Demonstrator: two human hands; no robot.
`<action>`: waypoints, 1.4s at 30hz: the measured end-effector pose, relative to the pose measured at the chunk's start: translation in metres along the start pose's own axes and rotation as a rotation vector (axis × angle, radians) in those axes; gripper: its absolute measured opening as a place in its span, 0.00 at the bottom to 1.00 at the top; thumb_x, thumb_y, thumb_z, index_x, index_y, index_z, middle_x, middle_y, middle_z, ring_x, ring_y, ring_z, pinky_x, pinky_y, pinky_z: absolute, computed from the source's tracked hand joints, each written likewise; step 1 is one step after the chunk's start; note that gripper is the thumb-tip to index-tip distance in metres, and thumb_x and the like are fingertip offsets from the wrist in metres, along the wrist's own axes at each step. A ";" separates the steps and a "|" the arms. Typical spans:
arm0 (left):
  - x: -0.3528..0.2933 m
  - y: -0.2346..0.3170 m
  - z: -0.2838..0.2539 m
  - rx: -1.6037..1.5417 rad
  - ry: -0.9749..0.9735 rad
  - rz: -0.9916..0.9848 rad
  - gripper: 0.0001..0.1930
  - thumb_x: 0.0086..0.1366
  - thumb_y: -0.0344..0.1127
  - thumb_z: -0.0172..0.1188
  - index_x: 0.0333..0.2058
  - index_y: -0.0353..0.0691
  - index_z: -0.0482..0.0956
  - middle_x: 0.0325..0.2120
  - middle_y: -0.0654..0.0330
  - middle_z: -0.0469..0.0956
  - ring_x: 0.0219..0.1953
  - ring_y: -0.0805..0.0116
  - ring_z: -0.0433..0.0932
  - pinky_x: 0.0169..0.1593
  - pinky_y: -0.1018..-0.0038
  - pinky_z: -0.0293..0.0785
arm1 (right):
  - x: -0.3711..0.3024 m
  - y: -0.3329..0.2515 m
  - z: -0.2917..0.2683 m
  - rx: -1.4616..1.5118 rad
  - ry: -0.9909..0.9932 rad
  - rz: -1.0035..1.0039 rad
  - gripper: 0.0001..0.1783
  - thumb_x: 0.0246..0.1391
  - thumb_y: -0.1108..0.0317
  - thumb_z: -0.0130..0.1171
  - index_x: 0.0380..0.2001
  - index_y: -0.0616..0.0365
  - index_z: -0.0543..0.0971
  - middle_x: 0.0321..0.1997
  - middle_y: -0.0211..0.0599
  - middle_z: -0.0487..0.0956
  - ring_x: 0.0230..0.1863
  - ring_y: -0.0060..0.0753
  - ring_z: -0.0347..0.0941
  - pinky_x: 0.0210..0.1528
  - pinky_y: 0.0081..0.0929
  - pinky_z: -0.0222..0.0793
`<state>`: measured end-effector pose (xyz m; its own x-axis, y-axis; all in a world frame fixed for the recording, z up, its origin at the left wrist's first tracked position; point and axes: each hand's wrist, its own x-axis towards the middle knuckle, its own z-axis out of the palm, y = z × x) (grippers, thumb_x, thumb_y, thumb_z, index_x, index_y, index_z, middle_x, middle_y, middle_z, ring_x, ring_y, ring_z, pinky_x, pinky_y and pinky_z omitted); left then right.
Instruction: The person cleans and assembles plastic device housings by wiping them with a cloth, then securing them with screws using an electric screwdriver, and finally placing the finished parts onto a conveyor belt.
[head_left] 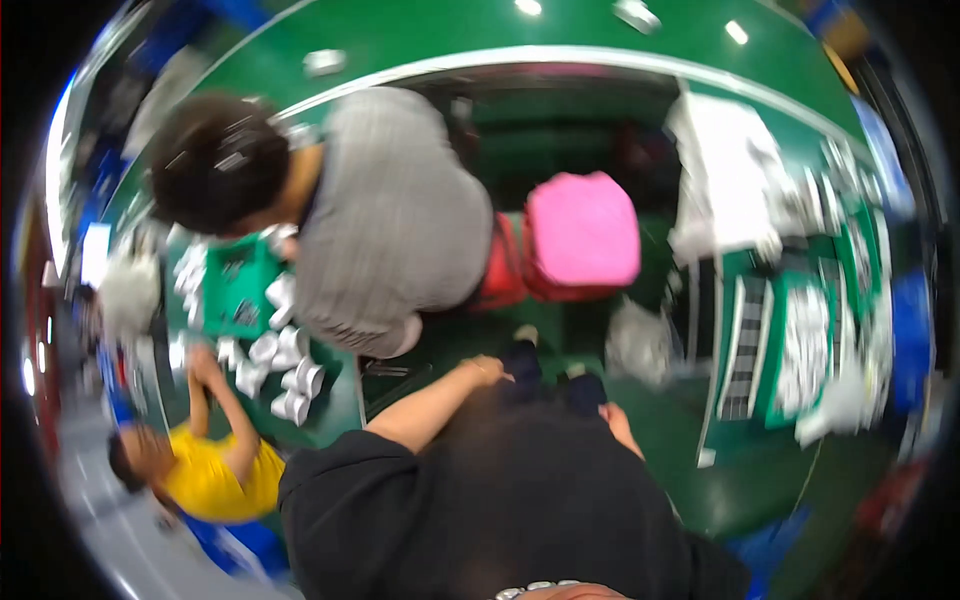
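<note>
1. Left hand (487, 371): hanging at the end of a bare forearm, loosely curled, gripping nothing; blur preventing a firmer reading of the fingers.
2. Right hand (620, 428): resting against the right side of the black top (500, 490), only partly showing; impossible to tell whether spread or closed, with nothing visibly clamped in it.
3. Dark shoes (555, 375): standing on the green floor (760, 480) between the two hands, just beyond the left hand, touching neither hand.
4. Black top: filling the near centre, hiding most of the body below the hands.
5. Pink box (583, 232): lying farther off, beyond the shoes, beside a red bag (503, 270) on its left.
6. Person in a grey shirt (385, 215): bending over at far left, well apart from both hands.
7. White cups (285, 365): lying clustered on the green surface at left, near a green tray (238, 285).
8. Person in a yellow shirt (210, 480): reaching an arm toward the white cups from near left.
9. White papers (730, 180): spreading over the table at far right, with further blurred sheets alongside.
</note>
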<state>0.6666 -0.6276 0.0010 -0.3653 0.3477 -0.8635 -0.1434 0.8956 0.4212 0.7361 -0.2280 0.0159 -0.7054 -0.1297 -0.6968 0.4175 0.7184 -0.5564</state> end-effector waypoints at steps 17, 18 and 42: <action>0.093 0.188 -0.161 0.178 -0.227 -0.142 0.37 0.60 0.69 0.53 0.57 0.46 0.74 0.56 0.48 0.73 0.60 0.51 0.70 0.62 0.60 0.67 | 0.006 -0.024 -0.140 0.549 -0.058 0.260 0.09 0.57 0.66 0.54 0.26 0.59 0.72 0.27 0.23 0.71 0.32 0.16 0.64 0.34 0.29 0.64; 0.099 0.198 -0.164 0.188 -0.227 -0.142 0.37 0.60 0.69 0.53 0.57 0.46 0.74 0.56 0.48 0.73 0.60 0.51 0.70 0.62 0.60 0.67 | 0.010 -0.014 -0.143 0.587 -0.058 0.269 0.09 0.57 0.66 0.56 0.28 0.60 0.73 0.28 0.24 0.73 0.33 0.17 0.65 0.36 0.29 0.65; 0.236 0.359 -0.307 0.127 0.448 0.262 0.29 0.61 0.58 0.58 0.44 0.34 0.81 0.40 0.44 0.82 0.46 0.49 0.81 0.52 0.61 0.75 | 0.039 0.067 -0.180 1.051 0.081 0.304 0.06 0.58 0.68 0.53 0.28 0.55 0.77 0.28 0.24 0.75 0.29 0.18 0.68 0.33 0.28 0.67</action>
<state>0.2465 -0.3091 0.0336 -0.7351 0.4364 -0.5189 0.1078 0.8308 0.5460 0.6333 -0.0624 0.0325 -0.5098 0.0272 -0.8599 0.8331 -0.2339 -0.5013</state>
